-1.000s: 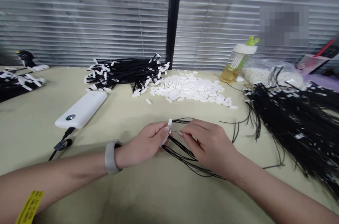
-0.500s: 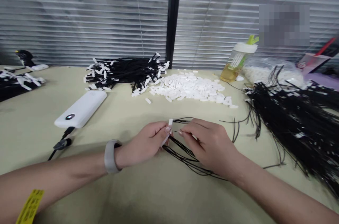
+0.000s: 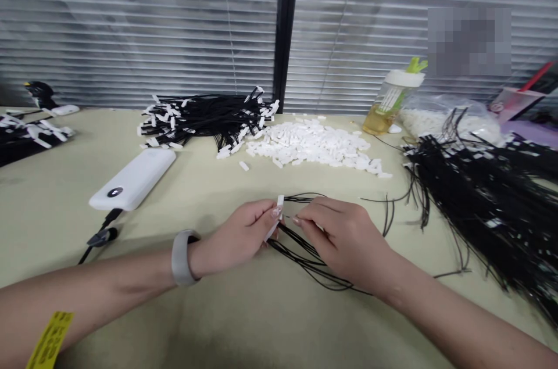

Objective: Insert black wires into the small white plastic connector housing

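My left hand (image 3: 250, 226) is closed on a long white connector housing (image 3: 280, 201), thumb on its near side and fingers hidden behind. Several black wires (image 3: 305, 250) come out of the housing's right side and loop beneath my right hand (image 3: 344, 235). Thumb and forefinger of my right hand pinch a thin black wire (image 3: 288, 217), its tip pointing left, close to the housing. Whether that tip touches the housing is too small to tell. The right hand's other fingers are curled.
Loose white housings (image 3: 314, 145) lie piled at the back, beside a finished-looking bundle of wired connectors (image 3: 209, 116). A white power bank (image 3: 135, 180) is at left. Many black wires (image 3: 483, 212) spread on the right, near a bottle (image 3: 390, 104) and a plastic bag (image 3: 449, 116).
My right hand's fingertips and the pinched wire have shifted very slightly left toward the housing. My left hand has kept its hold and place.
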### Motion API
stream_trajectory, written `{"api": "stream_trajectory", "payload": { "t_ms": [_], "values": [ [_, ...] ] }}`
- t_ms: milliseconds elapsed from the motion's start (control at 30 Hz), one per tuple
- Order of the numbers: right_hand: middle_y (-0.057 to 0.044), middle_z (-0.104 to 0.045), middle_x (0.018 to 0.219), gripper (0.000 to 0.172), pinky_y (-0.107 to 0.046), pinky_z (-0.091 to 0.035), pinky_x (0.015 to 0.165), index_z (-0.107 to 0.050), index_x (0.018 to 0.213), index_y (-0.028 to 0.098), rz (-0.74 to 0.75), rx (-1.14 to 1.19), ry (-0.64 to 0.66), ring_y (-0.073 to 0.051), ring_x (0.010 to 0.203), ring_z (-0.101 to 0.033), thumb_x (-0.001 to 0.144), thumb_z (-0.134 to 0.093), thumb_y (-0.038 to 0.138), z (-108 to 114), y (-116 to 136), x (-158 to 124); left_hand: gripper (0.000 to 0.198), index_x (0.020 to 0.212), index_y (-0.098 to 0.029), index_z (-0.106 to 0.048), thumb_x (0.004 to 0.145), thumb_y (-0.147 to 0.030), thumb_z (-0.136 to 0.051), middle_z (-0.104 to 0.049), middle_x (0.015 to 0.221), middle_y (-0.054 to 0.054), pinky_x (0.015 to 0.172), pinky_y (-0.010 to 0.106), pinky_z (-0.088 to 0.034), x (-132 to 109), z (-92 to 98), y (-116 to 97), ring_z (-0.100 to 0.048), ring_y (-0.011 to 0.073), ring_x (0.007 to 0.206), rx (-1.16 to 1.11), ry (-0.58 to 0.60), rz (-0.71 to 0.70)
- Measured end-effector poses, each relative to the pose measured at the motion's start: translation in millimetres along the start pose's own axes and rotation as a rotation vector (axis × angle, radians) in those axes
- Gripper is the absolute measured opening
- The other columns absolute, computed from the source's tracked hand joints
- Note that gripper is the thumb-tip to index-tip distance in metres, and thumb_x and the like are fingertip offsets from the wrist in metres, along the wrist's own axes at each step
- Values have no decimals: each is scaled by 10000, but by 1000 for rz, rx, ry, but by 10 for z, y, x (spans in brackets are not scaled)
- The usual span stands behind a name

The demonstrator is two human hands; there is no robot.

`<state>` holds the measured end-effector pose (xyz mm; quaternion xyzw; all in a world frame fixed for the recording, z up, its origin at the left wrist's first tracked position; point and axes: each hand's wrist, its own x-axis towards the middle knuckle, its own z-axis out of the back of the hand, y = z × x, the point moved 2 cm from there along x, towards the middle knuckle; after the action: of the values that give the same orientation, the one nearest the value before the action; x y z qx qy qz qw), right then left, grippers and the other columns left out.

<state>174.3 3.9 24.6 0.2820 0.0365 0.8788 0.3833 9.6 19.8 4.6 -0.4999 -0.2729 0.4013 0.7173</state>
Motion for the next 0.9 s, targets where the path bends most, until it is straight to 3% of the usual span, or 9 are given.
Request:
{"api": "stream_trajectory", "payload": {
  "t_ms": [433, 567, 633, 700, 767, 833, 900],
  "values": [
    [6, -515, 621, 197, -208, -335, 568, -558, 684, 162, -51, 10, 25, -83, 594, -447, 831, -427, 154, -78, 19, 35, 297, 660, -173, -440, 875, -348, -333, -427, 593, -45, 524, 217, -326, 17, -12, 0, -386, 93, 546, 24, 21, -38],
    [-8, -577, 757, 98, -195, -376, 625, -569, 820, 168, -105, 20, -92, -84, 686, -506, 816, -473, 183, 201, -49, 83, 309, 648, -180, -418, 863, -390, -344, -415, 585, -46, 496, 215, -372, 23, -1, 23, -406, 90, 516, -43, -114, 63],
    [-3, -566, 705, 143, -204, -369, 599, -552, 742, 170, -237, -65, -170, -88, 644, -497, 822, -480, 263, 393, -158, 79, 315, 652, -185, -401, 858, -416, -340, -399, 595, -51, 496, 225, -421, 32, 11, 44, -433, 87, 501, -121, -213, 128],
    [7, -534, 603, 295, -221, -341, 545, -513, 620, 171, -383, -143, -38, -87, 555, -460, 842, -434, 349, 501, -297, 51, 311, 667, -186, -400, 853, -429, -344, -392, 607, -55, 503, 242, -457, 46, 20, 69, -464, 84, 485, -192, -282, 170],
    [10, -498, 524, 399, -230, -307, 499, -475, 543, 167, -461, -148, 258, -85, 486, -417, 851, -386, 404, 503, -413, -1, 294, 684, -184, -409, 849, -422, -361, -409, 626, -54, 513, 252, -477, 61, 28, 95, -491, 82, 482, -251, -325, 184],
    [11, -481, 493, 430, -228, -283, 472, -455, 510, 160, -463, -87, 518, -78, 452, -389, 849, -374, 411, 451, -455, -63, 273, 693, -180, -415, 846, -405, -381, -428, 645, -50, 526, 253, -488, 72, 35, 116, -509, 82, 496, -303, -357, 173],
    [13, -485, 499, 419, -218, -275, 460, -451, 505, 155, -416, 1, 647, -71, 446, -381, 850, -375, 380, 391, -409, -99, 256, 699, -178, -418, 843, -389, -397, -442, 653, -48, 542, 254, -492, 75, 38, 121, -523, 82, 509, -333, -372, 163]
  ]
}}
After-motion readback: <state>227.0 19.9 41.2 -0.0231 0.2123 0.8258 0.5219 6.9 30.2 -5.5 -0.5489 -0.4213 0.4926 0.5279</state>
